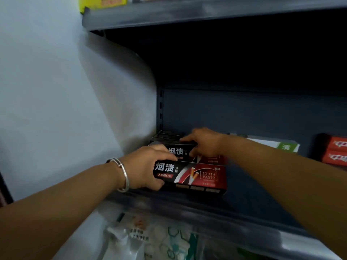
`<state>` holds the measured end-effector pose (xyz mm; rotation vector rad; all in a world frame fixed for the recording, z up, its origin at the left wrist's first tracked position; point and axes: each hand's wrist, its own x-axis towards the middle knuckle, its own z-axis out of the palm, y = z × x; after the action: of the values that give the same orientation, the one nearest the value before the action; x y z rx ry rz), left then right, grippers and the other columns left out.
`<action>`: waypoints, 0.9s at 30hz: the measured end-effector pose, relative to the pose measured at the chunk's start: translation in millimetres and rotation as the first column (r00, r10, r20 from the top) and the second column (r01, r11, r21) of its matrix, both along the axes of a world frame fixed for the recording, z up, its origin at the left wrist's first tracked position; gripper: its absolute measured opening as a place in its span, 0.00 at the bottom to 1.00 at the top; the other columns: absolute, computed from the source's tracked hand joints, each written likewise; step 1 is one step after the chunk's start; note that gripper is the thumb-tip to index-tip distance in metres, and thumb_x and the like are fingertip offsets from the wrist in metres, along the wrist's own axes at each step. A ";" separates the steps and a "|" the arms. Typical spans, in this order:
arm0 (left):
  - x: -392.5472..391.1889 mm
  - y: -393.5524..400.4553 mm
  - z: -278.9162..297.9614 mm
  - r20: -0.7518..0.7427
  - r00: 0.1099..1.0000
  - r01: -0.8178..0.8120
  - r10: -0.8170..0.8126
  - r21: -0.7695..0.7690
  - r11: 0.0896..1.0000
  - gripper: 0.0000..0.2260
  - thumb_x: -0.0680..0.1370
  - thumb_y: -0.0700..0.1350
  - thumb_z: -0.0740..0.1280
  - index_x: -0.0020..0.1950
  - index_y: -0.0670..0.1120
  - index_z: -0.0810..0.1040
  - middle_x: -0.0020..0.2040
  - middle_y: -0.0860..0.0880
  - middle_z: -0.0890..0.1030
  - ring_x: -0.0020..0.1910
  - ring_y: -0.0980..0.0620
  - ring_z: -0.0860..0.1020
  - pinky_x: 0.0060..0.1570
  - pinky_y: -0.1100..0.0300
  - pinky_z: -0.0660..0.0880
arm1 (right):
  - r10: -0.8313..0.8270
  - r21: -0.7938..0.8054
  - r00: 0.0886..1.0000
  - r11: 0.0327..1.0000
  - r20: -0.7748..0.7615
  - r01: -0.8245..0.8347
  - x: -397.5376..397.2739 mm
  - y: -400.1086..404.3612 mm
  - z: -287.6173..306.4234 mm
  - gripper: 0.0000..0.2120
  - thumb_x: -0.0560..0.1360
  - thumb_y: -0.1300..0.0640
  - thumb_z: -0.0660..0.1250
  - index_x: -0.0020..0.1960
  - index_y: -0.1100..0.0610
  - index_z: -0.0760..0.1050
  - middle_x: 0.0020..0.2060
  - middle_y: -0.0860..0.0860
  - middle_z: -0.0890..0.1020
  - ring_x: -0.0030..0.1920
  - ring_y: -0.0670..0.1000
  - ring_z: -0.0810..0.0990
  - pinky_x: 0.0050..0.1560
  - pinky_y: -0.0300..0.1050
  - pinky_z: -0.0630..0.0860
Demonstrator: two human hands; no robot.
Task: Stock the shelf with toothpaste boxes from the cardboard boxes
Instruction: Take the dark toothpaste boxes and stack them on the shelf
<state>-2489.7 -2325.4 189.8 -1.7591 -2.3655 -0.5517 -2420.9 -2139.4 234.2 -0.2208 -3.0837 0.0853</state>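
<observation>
left hand (146,166) gripped the near toothpaste box (195,177) on the shelf (244,209); right hand (204,143) pinched the far box (180,152). a hasty shove could topple the row.

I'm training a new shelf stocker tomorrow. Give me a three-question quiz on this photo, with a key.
1. True or false: the left hand grips the front black-and-red toothpaste box.
2. Where is the right hand? A) on the black-and-red box behind the front one B) on the red boxes at far right C) on the upper shelf
3. Fill in: the left wrist wears a silver ____.

Key: 1 true; 2 A; 3 bracelet.
</observation>
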 end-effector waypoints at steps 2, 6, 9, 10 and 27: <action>-11.8 3.1 -3.8 0.005 1.000 0.003 -0.003 0.005 1.000 0.29 0.65 0.42 0.74 0.65 0.50 0.74 0.57 0.56 0.72 0.53 0.60 0.72 0.52 0.80 0.65 | -0.003 0.017 1.000 1.000 0.014 0.003 -15.5 1.3 -8.2 0.27 0.77 0.57 0.65 0.74 0.51 0.61 0.68 0.54 0.67 0.68 0.53 0.67 0.64 0.43 0.65; -25.4 5.7 -10.8 0.044 0.999 0.023 -0.023 0.001 1.000 0.28 0.65 0.41 0.74 0.65 0.50 0.74 0.56 0.55 0.72 0.53 0.59 0.73 0.54 0.74 0.69 | -0.014 0.073 1.000 0.997 -0.027 0.016 -35.0 2.5 -21.0 0.27 0.75 0.56 0.68 0.72 0.53 0.65 0.68 0.54 0.69 0.68 0.54 0.68 0.65 0.45 0.67; -30.3 6.0 -14.3 0.069 0.997 0.024 -0.025 0.011 1.000 0.28 0.66 0.41 0.74 0.65 0.50 0.74 0.55 0.57 0.72 0.53 0.60 0.72 0.53 0.75 0.69 | -0.013 0.135 0.997 0.991 -0.072 0.022 -42.7 2.4 -27.0 0.24 0.74 0.54 0.70 0.68 0.53 0.71 0.64 0.54 0.73 0.63 0.53 0.73 0.61 0.46 0.73; -31.0 5.8 -14.7 0.074 0.997 0.020 -0.021 0.016 1.000 0.28 0.66 0.41 0.74 0.66 0.50 0.74 0.55 0.57 0.71 0.53 0.60 0.72 0.52 0.76 0.69 | -0.009 0.146 0.997 0.989 -0.079 0.021 -44.4 2.5 -28.3 0.23 0.74 0.55 0.70 0.68 0.53 0.72 0.63 0.53 0.74 0.62 0.53 0.73 0.59 0.46 0.74; -34.2 7.1 -14.1 0.065 0.998 0.025 -0.027 0.029 0.999 0.28 0.65 0.40 0.75 0.64 0.51 0.75 0.56 0.55 0.74 0.52 0.59 0.73 0.53 0.72 0.71 | -0.070 0.158 0.988 0.983 -0.137 0.091 -57.2 -2.3 -33.3 0.17 0.74 0.59 0.69 0.62 0.58 0.74 0.59 0.57 0.75 0.58 0.57 0.76 0.51 0.46 0.74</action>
<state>-2523.9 -2318.3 175.7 -1.7889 -2.3677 -0.6527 -2478.2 -2141.7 201.0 -0.3185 -2.9265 -0.1505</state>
